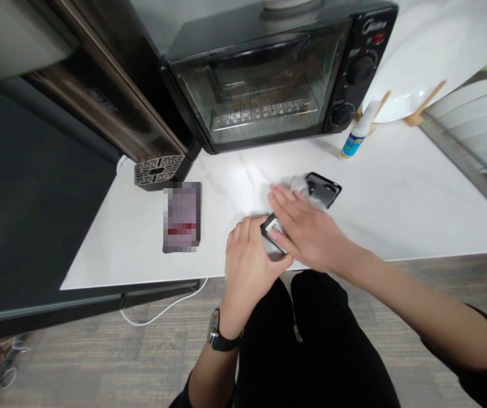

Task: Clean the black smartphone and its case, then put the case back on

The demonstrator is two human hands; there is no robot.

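Note:
My left hand (249, 255) is closed around the side of a small dark-edged rectangular object (274, 228) with a white printed label, at the counter's front edge. Across this object lies my right hand (306, 229), its fingers stretched out and slightly blurred. They hide much of it, so its kind is unclear. Just beyond the right fingers is a crumpled whitish tissue or cloth (300, 185), partly covered by the hand. Beside it a black phone case (325, 190) rests on the counter, partly hidden.
A black toaster oven (264, 85) stands at the back, with a drink dispenser (158, 170) to its left. A blurred-out flat item (182, 218) lies on the white counter (119, 243). At right are a small spray bottle (357, 133) and plates in a rack (460, 153).

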